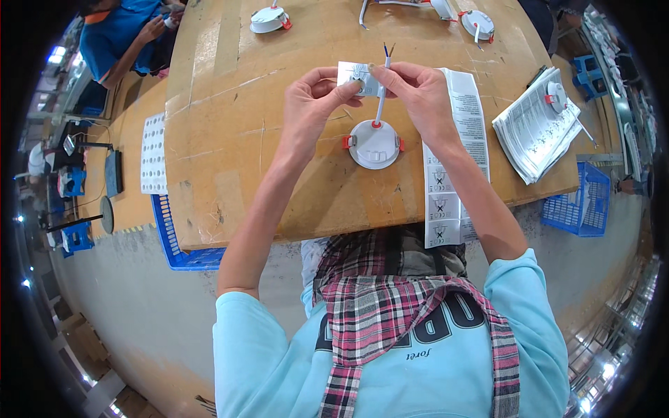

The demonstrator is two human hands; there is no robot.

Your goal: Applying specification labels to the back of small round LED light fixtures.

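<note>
A round white downlight [374,148] with red spring clips lies on the cardboard-covered table in front of me. Its white cable [380,108] runs away from me to bare-ended blue and brown wires [389,51]. My left hand [317,101] pinches a small silvery-white printed label [346,70] beside the cable. The thumb and fingers of my right hand [418,94] close on the label's right edge, against the cable. My right forearm crosses a long strip of printed labels [465,104], which hangs over the table's near edge.
More downlights [269,20] [477,26] lie at the far side. To the right, a stack of printed sheets [527,132] carries another downlight [556,97]. A white dotted sheet [153,157] sits at the left edge. Blue baskets [167,233] [589,202] stand lower; a co-worker [115,42] is far left.
</note>
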